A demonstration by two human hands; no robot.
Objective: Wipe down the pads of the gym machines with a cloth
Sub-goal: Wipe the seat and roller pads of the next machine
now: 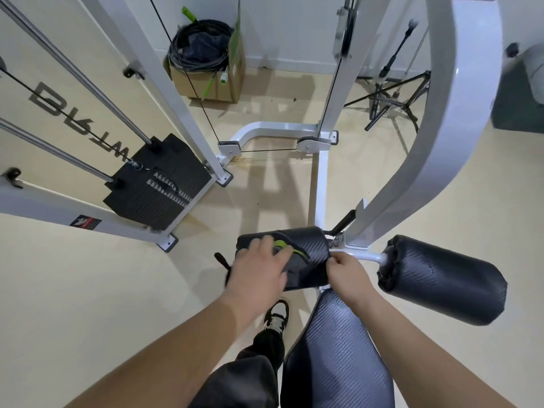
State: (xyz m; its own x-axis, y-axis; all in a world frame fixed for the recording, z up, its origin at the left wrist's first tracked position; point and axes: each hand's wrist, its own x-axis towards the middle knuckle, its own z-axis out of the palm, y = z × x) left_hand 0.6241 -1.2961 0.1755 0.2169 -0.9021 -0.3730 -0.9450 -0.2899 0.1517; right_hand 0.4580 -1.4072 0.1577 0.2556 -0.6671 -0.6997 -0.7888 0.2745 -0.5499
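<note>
Cloth, dark grey with lime trim (295, 265), pressed flat under left hand (259, 269) on black cylindrical roller pad (315, 242). Right hand (348, 273) grips pad's end. Best wipe right round.

Bright, even light fills the room, and the uprights (176, 92) throw only soft, pale shadows toward me across the glossy cream floor (273, 184). A white highlight streaks the curved frame (459, 83). Straight lines lean and bow near the edges from the wide lens, and the left hand (259, 266) is slightly smeared by motion.
</note>
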